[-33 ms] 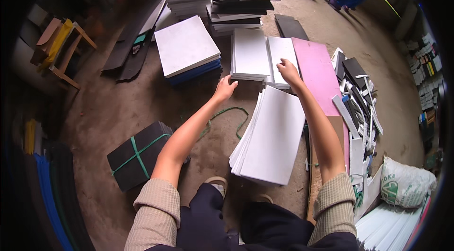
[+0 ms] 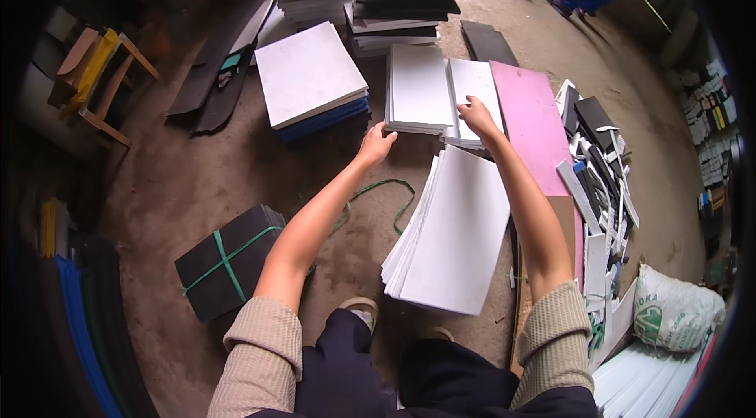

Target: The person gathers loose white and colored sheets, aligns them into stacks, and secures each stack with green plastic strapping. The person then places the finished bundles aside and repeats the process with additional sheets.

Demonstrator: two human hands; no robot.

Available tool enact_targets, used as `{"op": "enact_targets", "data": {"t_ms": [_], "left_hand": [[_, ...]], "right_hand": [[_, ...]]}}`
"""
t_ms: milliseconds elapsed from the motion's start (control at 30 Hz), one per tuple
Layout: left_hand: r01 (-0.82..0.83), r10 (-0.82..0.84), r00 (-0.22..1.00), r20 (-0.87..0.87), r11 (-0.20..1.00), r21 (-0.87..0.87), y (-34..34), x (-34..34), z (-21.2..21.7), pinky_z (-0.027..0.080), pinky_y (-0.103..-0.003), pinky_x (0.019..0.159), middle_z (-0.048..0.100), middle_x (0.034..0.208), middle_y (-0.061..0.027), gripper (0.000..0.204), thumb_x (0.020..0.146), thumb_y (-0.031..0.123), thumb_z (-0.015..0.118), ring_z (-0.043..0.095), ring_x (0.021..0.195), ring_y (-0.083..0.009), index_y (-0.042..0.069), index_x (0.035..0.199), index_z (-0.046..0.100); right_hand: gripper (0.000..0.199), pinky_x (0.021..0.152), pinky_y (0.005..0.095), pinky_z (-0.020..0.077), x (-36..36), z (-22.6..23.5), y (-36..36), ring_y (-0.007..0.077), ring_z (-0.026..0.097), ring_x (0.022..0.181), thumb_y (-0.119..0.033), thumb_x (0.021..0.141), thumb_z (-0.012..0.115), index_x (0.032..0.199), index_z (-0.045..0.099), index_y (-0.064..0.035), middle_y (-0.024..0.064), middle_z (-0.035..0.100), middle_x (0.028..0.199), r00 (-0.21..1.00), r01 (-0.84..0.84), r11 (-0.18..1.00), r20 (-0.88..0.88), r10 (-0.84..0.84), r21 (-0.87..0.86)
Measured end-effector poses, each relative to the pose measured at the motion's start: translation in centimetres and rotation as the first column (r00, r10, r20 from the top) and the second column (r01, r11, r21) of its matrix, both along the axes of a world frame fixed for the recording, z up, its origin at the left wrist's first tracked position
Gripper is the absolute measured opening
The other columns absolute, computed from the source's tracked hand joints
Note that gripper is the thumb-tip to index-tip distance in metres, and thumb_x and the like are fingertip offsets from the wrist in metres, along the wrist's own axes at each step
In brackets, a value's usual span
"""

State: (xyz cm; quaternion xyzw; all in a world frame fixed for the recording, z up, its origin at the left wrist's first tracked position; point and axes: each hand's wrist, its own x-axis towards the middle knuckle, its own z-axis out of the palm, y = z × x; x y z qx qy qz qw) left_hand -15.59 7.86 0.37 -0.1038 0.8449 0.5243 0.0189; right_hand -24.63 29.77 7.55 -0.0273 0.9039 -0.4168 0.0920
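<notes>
Twelve o'clock: left hand [image 2: 377, 144] at the near-left corner of the wider white stack [image 2: 417, 86], grip impossible to tell. One o'clock: right hand [image 2: 479, 117], fingers curled, over the narrower white stack [image 2: 477, 78], closure unclear. Neither stack shows ties; uneven corner pressure could skew layers.

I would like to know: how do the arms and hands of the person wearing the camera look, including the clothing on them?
The left sleeve and right sleeve are beige, ribbed and thickly rolled up, leaving the forearms bare. The left hand and right hand wear no gloves; no watch or bracelet shows.
</notes>
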Motion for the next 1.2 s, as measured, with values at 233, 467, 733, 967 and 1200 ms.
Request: {"op": "enact_targets", "data": {"t_ms": [233,467,733,967,1200], "left_hand": [[-0.069,0.064,0.996,0.055,0.994,0.089,2.4,-7.0,-5.2,0.031,-0.031,0.096,0.039,0.127,-0.021,0.055,0.081,0.023,0.049,0.039,0.118,-0.0272,-0.003,0.126,0.031],[-0.345,0.344,0.938,0.028,0.935,0.081,1.9,-9.1,-7.1,0.037,-0.035,0.088,0.051,0.102,-0.0196,0.056,0.075,0.034,0.056,0.049,0.098,-0.0312,0.001,0.118,0.044],[-0.396,0.353,0.899,0.259,0.404,0.824,3.1,-8.0,-1.1,0.052,-0.035,0.073,0.045,0.102,-0.0135,0.02,0.079,0.013,0.056,0.052,0.087,-0.0205,0.001,0.089,0.044],[-0.193,0.07,0.981,0.18,0.402,0.895,4.8,2.8,4.6,0.051,-0.033,0.081,0.045,0.097,-0.0134,0.023,0.079,0.01,0.051,0.052,0.088,-0.0192,-0.004,0.093,0.039],[0.018,-0.081,0.996,0.032,0.547,0.837,6.5,13.3,12.3,0.042,-0.037,0.09,0.042,0.115,-0.0172,0.069,0.078,0.027,0.061,0.046,0.107,-0.0263,-0.001,0.125,0.018]], "right_hand": [[0.036,0.069,0.0407,0.0432,-8.3,-11.6,-0.9,0.029,0.054,0.083,-0.016,0.075,0.05,0.092,0.049,0.0153,0.0236,0.054,0.09,0.966,0.014,0.975,0.249,-0.07,0.221],[0.022,0.068,0.0398,0.0423,-7.9,-9.6,-2.8,0.0262,0.047,0.082,-0.017,0.073,0.055,0.081,0.053,0.0039,0.0159,0.048,0.091,0.91,0.051,0.997,0.41,-0.068,0.053],[0.027,0.069,0.0355,0.0451,-5.6,-4.0,-0.9,0.0207,0.044,0.073,-0.027,0.077,0.057,0.085,0.052,-0.0021,0.0086,0.043,0.088,0.855,0.082,0.969,0.517,0.051,-0.231],[0.05,0.063,0.0306,0.0493,2.1,4.4,0.6,0.0215,0.058,0.076,-0.03,0.084,0.05,0.111,0.039,0.0104,0.0207,0.053,0.094,0.934,0.119,0.949,0.358,-0.007,-0.292],[0.049,0.069,0.03,0.0491,12.8,13.0,5.0,0.0203,0.059,0.081,-0.022,0.079,0.058,0.113,0.039,0.0077,0.0197,0.056,0.097,0.981,0.175,0.963,-0.048,-0.188,-0.206]]}}
